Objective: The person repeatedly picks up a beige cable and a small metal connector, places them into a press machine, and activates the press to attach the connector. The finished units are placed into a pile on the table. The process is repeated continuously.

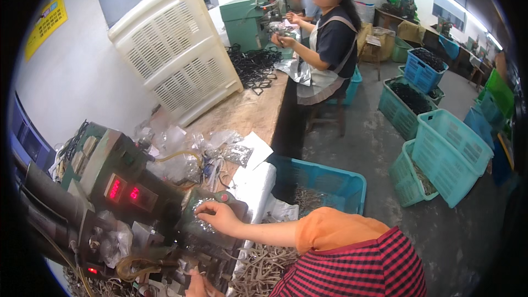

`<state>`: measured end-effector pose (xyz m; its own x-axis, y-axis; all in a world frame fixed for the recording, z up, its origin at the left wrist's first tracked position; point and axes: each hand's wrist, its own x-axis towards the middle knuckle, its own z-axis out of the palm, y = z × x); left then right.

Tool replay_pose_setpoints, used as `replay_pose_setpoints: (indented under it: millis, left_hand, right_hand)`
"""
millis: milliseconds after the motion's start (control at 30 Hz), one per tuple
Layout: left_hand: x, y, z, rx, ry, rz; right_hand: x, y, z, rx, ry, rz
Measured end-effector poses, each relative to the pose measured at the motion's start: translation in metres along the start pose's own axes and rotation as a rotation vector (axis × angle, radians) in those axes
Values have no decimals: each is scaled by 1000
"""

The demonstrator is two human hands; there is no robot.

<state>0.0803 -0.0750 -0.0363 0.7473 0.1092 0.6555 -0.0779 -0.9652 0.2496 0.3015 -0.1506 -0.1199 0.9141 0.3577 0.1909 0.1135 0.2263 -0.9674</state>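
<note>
My right hand (220,219) reaches across to a heap of small shiny metal pieces (205,224) on the flat green top of a machine part. Its fingers are bent and pinched together at the heap; what lies between the fingertips is too small to make out. Lower down, my left hand (199,286) is at the working end of the green machine (118,173), fingers closed together. Whatever it grips is hidden. Grey-brown strap-like pieces (267,267) lie heaped beside my right forearm.
Clear plastic bags (173,146) and a white sheet (257,151) lie on the wooden bench (242,113). A cream crate (176,49) leans against the wall. A blue crate (324,179) stands beside the bench. Beyond, a co-worker (330,44) handles parts; teal crates (451,146) stand right.
</note>
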Motion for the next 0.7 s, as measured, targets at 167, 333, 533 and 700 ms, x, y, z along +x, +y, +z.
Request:
replay_pose_setpoints:
  millis: [167, 333, 533, 700]
  left_hand:
    - [0, -7, -26, 38, 395, -304]
    - [-34, -102, -26, -47, 388, -775]
    - [-119, -272, 56, 554, -259, -891]
    - [-123, -302, 44, -443, 84, -1124]
  right_hand:
    - [-19, -11, -12, -257, -86, -241]
    - [-17, -25, -12, -375, -139, -391]
    - [-16, -7, -11, -594, -134, -403]
    - [-31, -8, -55, -610, -50, -466]
